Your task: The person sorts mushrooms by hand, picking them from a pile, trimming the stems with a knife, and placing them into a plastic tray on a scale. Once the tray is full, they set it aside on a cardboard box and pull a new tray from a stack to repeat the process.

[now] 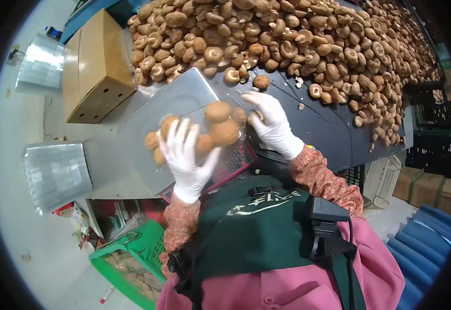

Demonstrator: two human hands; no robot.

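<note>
Brown mushrooms lie in a clear plastic tray on a scale with red edges and a keypad. My left hand, in a white glove, rests over the mushrooms at the tray's left part, its fingers spread. At the tray's right end is my right hand, also white-gloved, its thumb and fingers curved round a mushroom. A single mushroom lies on the dark table top just beyond my right hand.
A large heap of mushrooms covers the far side of the table. A cardboard box stands at the left. Stacks of clear trays are further left. Below is a green basket; blue rolls lie lower right.
</note>
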